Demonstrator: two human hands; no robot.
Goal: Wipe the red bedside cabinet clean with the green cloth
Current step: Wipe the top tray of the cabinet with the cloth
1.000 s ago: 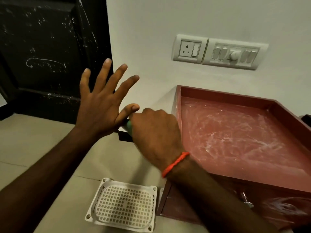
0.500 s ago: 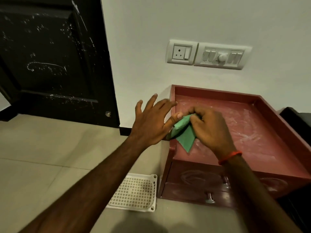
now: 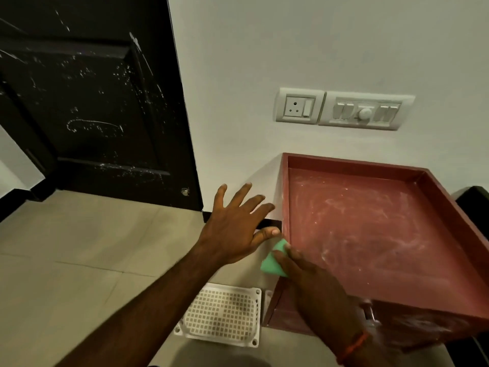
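Note:
The red bedside cabinet (image 3: 375, 234) stands against the white wall at the right, its recessed top streaked with white dust. My right hand (image 3: 312, 290), with an orange thread at the wrist, presses the folded green cloth (image 3: 274, 260) against the cabinet's left edge near the front corner. My left hand (image 3: 235, 231) hovers just left of the cabinet with fingers spread, its thumb tip close to the cabinet's left rim and just above the cloth. Part of the cloth is hidden under my right fingers.
A white perforated plastic grille (image 3: 222, 313) lies on the tiled floor by the cabinet's left front corner. A black door (image 3: 92, 102) fills the upper left. A socket and switch panel (image 3: 344, 109) sits on the wall above the cabinet. A metal drawer handle (image 3: 370, 312) shows on the cabinet front.
My right hand has dragged the cloth from over the cabinet top down to its left front edge. My left hand has stayed spread beside the cabinet. The view has pulled back slightly.

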